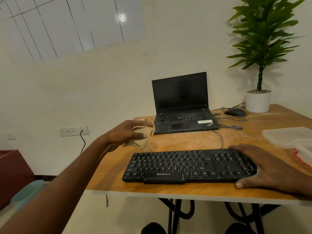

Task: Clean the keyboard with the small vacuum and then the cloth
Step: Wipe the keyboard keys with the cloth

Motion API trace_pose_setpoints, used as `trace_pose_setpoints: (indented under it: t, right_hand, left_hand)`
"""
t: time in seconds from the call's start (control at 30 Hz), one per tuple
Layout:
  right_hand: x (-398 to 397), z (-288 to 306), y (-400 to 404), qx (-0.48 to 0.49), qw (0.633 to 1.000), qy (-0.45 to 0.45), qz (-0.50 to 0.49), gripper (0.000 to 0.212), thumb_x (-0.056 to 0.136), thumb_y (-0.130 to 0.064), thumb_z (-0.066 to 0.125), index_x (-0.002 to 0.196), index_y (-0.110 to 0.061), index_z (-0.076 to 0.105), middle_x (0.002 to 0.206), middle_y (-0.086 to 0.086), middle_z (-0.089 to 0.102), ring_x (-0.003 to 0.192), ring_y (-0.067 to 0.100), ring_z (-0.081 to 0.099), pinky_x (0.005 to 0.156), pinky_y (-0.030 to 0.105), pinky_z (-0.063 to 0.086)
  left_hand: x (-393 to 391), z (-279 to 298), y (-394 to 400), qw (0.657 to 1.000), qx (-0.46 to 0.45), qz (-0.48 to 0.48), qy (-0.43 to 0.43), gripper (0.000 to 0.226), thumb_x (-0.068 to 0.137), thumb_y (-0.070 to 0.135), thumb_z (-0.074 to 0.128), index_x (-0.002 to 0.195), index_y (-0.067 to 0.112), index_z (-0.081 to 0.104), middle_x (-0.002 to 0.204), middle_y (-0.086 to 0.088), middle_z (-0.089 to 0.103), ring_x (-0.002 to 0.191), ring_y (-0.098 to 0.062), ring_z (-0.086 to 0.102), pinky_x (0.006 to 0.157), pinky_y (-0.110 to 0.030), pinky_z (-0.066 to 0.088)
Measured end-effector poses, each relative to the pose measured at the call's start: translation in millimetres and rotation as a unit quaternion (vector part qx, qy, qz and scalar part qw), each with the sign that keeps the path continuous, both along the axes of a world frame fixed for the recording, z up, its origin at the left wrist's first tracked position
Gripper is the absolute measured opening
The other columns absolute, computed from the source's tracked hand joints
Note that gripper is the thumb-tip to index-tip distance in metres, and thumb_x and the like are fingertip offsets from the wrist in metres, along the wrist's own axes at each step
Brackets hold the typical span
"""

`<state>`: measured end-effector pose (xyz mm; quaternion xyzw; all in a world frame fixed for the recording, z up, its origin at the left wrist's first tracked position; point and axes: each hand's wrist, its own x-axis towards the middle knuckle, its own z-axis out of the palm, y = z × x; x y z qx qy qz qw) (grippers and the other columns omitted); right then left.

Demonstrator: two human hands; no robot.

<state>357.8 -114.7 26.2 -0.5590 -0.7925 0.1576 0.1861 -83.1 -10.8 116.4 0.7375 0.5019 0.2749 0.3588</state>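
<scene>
Dusty table (185, 141): left hand (125, 132) grips cloth (141, 136) at 10 o'clock of keyboard (185, 166); right hand (263, 168) flat, pinning it. Wipe along rows, light pressure.

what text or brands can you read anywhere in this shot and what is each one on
"ZEBRONICS": on the front edge of the black keyboard, below the space bar.
"ThinkPad": on the palm rest of the laptop, tilted, barely legible.
Keyboard key legends such as "Ctrl", "Alt", "Shift", "Enter": partly readable.
White sticker on the laptop: too small to read.
Whiteboard marks: unreadable.
</scene>
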Motion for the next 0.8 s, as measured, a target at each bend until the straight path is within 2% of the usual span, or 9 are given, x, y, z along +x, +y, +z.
trace_pose_setpoints:
  t: [0.1, 0.2, 0.27, 0.33, 0.47, 0.57, 0.7, 0.8]
  right_hand:
    - [-0.4, -1.4, 1.2, -0.002, 1.0, -0.001, -0.003, 0.111, 0.048, -0.094, 0.068, 0.142, -0.062, 0.017, 0.133, -0.035, 0.033, 0.117, -0.008, 0.041, 0.094, 0.021, 0.045]
    - [0.9, -3.8, 2.0, 0.0, 1.0, -0.005, -0.005, 0.112, 0.047, -0.095, 0.068, 0.141, -0.064, 0.016, 0.133, -0.034, 0.033, 0.117, -0.006, 0.042, 0.095, 0.024, 0.046]
    - [1.3, -3.9, 2.1, 0.0, 1.0, -0.007, -0.007, 0.11, 0.046, -0.096, 0.068, 0.137, -0.069, 0.014, 0.131, -0.037, 0.03, 0.117, -0.008, 0.04, 0.095, 0.024, 0.045]
    - [1.0, -3.6, 2.5, -0.003, 1.0, -0.006, -0.008, 0.108, 0.044, -0.097, 0.067, 0.134, -0.072, 0.012, 0.129, -0.04, 0.028, 0.116, -0.008, 0.04, 0.094, 0.023, 0.044]
    - [2.6, -6.0, 5.5, -0.006, 1.0, -0.004, -0.009, 0.108, 0.045, -0.096, 0.067, 0.134, -0.073, 0.01, 0.13, -0.037, 0.03, 0.116, -0.007, 0.041, 0.096, 0.026, 0.046]
    - [2.9, -6.3, 6.4, -0.009, 1.0, -0.003, -0.011, 0.108, 0.044, -0.096, 0.068, 0.132, -0.076, 0.007, 0.129, -0.04, 0.028, 0.116, -0.008, 0.04, 0.09, 0.021, 0.044]
    - [2.1, -5.8, 7.6, -0.01, 1.0, -0.007, -0.016, 0.107, 0.044, -0.096, 0.068, 0.129, -0.079, 0.005, 0.128, -0.043, 0.025, 0.115, -0.014, 0.037, 0.086, 0.016, 0.038]
    - [2.4, -6.3, 8.3, -0.006, 1.0, -0.009, -0.016, 0.108, 0.044, -0.096, 0.068, 0.131, -0.077, 0.007, 0.129, -0.043, 0.026, 0.114, -0.015, 0.037, 0.085, 0.016, 0.038]
  left_hand:
    - [-1.5, -0.9, 0.4, 0.988, 0.087, -0.029, 0.128, 0.057, 0.096, 0.005, 0.071, 0.135, 0.046, 0.065, 0.15, -0.001, 0.053, 0.112, -0.025, 0.06, 0.087, -0.03, 0.052]
    - [-2.3, -3.9, 0.6, 0.948, 0.136, -0.043, 0.283, 0.069, 0.093, -0.002, 0.07, 0.14, 0.048, 0.061, 0.15, 0.004, 0.056, 0.118, -0.019, 0.056, 0.088, -0.023, 0.048]
    - [-2.2, -7.8, -1.5, 0.922, 0.158, -0.059, 0.348, 0.07, 0.094, -0.003, 0.066, 0.143, 0.047, 0.058, 0.141, 0.005, 0.06, 0.115, -0.016, 0.055, 0.086, -0.022, 0.047]
    - [-2.4, -11.8, -4.0, 0.902, 0.175, -0.074, 0.388, 0.068, 0.096, -0.001, 0.064, 0.141, 0.05, 0.056, 0.135, 0.005, 0.061, 0.116, -0.017, 0.056, 0.093, -0.029, 0.048]
    - [-6.4, -26.1, -0.3, 0.875, 0.187, -0.083, 0.439, 0.06, 0.099, 0.005, 0.062, 0.146, 0.041, 0.058, 0.141, 0.0, 0.062, 0.129, -0.021, 0.056, 0.103, -0.033, 0.046]
    - [-3.7, -34.9, 4.9, 0.877, 0.188, -0.09, 0.433, 0.06, 0.098, 0.007, 0.062, 0.148, 0.041, 0.056, 0.141, 0.001, 0.061, 0.128, -0.019, 0.055, 0.104, -0.034, 0.046]
    - [12.9, -34.9, 11.9, 0.883, 0.172, -0.098, 0.424, 0.055, 0.098, 0.004, 0.061, 0.147, 0.03, 0.059, 0.144, -0.003, 0.06, 0.134, -0.024, 0.053, 0.107, -0.037, 0.043]
    - [12.7, -32.5, 9.6, 0.881, 0.182, -0.113, 0.422, 0.06, 0.098, 0.002, 0.061, 0.147, 0.037, 0.058, 0.146, -0.003, 0.058, 0.133, -0.023, 0.051, 0.11, -0.04, 0.045]
